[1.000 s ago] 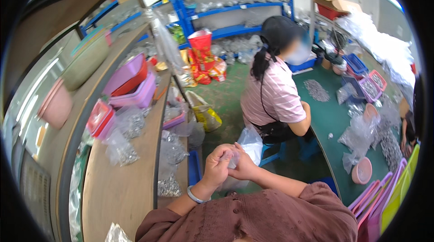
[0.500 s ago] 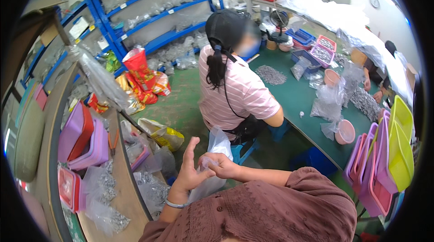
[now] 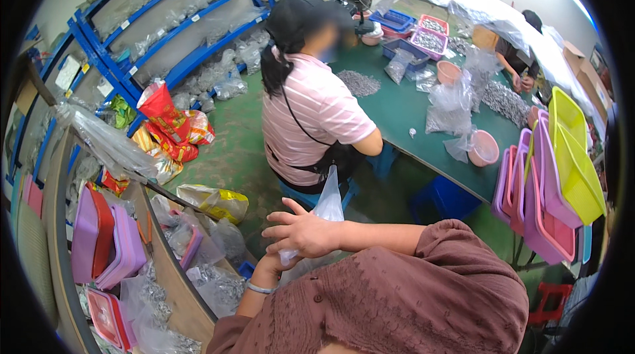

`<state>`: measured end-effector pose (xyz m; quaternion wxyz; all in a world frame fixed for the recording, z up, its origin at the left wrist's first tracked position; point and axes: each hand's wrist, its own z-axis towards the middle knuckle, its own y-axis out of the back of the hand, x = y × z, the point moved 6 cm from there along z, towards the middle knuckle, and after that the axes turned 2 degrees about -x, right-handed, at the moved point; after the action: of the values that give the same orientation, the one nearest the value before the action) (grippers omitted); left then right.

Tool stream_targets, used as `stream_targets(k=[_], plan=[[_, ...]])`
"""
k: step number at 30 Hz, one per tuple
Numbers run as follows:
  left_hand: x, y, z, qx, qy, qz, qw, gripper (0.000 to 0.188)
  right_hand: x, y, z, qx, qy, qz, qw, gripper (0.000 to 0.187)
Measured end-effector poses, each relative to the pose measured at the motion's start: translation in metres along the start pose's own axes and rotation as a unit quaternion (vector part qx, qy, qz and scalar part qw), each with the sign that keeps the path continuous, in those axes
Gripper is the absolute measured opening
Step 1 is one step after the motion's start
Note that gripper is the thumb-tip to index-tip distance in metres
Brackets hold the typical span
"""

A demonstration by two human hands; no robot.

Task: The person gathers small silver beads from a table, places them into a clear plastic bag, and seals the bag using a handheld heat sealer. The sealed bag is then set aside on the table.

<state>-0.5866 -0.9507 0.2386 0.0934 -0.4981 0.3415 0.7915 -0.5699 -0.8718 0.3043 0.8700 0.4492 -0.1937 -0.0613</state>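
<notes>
A clear plastic bag sticks up in a point beyond my hands, and more of its film shows below them. My right hand lies across the bag with its back up and its fingers spread toward the left. Under it is my left hand, a band on its wrist. The right hand covers the left fingers, so their grip is hidden. A bit of clear film bulges out between the two hands.
A seated person in a striped shirt is just ahead, beside a green table with metal parts. Stacked plastic baskets stand at right. At left, a wooden shelf holds bags of parts. Blue racks stand behind.
My right hand has gone from pinching the film to lying spread over my left hand. My left hand, raised and open before, is now beneath it. The view has shifted right.
</notes>
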Motion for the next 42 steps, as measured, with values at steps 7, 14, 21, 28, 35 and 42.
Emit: stream_targets(k=[7,14,21,28,35,42], plan=[[0.019,-0.035,0.003,0.014,0.036,-0.059,0.997,0.07,-0.006,0.002,-0.028,0.063,-0.078,-0.017,0.995,0.04],[0.021,-0.071,0.01,0.039,0.068,-0.087,0.993,0.058,-0.003,0.024,-0.064,0.02,-0.156,-0.027,0.987,0.037],[0.01,-0.111,0.035,0.068,0.074,-0.117,0.988,0.047,-0.008,0.046,-0.112,-0.017,-0.224,-0.022,0.974,0.041],[-0.016,-0.151,0.059,0.1,0.09,-0.171,0.976,0.036,-0.009,0.069,-0.168,-0.115,-0.297,0.045,0.947,0.051],[-0.025,-0.188,0.072,0.127,0.199,-0.272,0.933,0.036,-0.003,0.062,-0.248,0.07,-0.448,0.054,0.89,0.073],[-0.047,-0.205,0.085,0.15,0.188,-0.247,0.939,0.043,-0.007,0.069,-0.291,0.04,-0.453,-0.068,0.888,0.017]])
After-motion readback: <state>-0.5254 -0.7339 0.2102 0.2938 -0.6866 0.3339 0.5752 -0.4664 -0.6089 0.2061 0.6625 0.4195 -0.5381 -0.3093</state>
